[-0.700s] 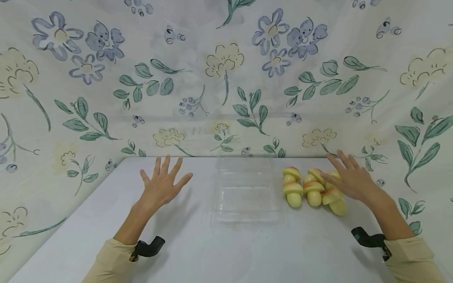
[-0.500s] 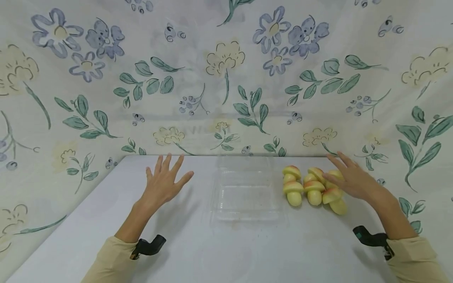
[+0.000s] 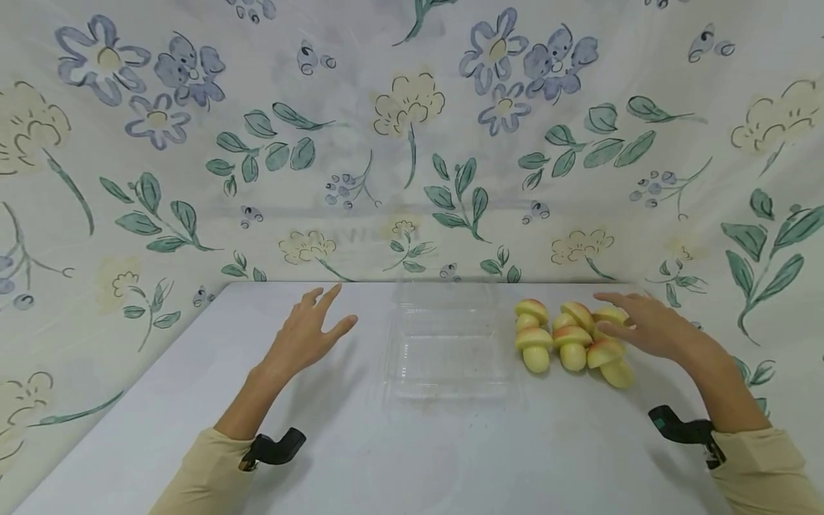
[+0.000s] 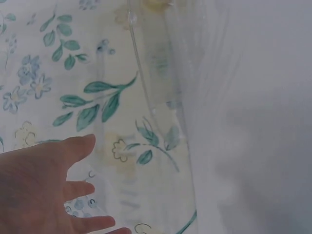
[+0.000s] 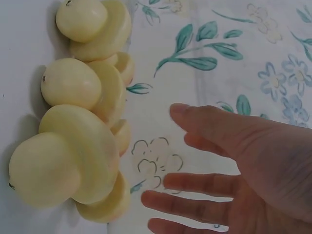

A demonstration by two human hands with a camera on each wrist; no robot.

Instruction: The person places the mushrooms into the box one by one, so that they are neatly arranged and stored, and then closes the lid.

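Note:
Several yellow toy mushrooms [image 3: 536,350] with reddish-tinged caps lie clustered on the white table, right of a clear plastic container [image 3: 450,357]. My right hand [image 3: 656,325] hovers over the cluster's right side, holding nothing; it partly hides the mushrooms at the back right. In the right wrist view its fingers [image 5: 195,207] are spread apart from the mushrooms [image 5: 46,168]. Left of the container, my left hand [image 3: 302,336] is raised above the table with loosely extended fingers and grips nothing. The left wrist view catches a see-through edge of the container [image 4: 141,63].
The white table [image 3: 418,465] ends at the back against a hanging cloth [image 3: 360,179] printed with flowers and leaves. A black wrist camera [image 3: 277,447] sits on the left sleeve and another black wrist camera [image 3: 682,428] on the right.
Both hands have turned and their spread fingers have drawn closer together. The right hand has lowered slightly and shifted right. The mushrooms and container stay in place.

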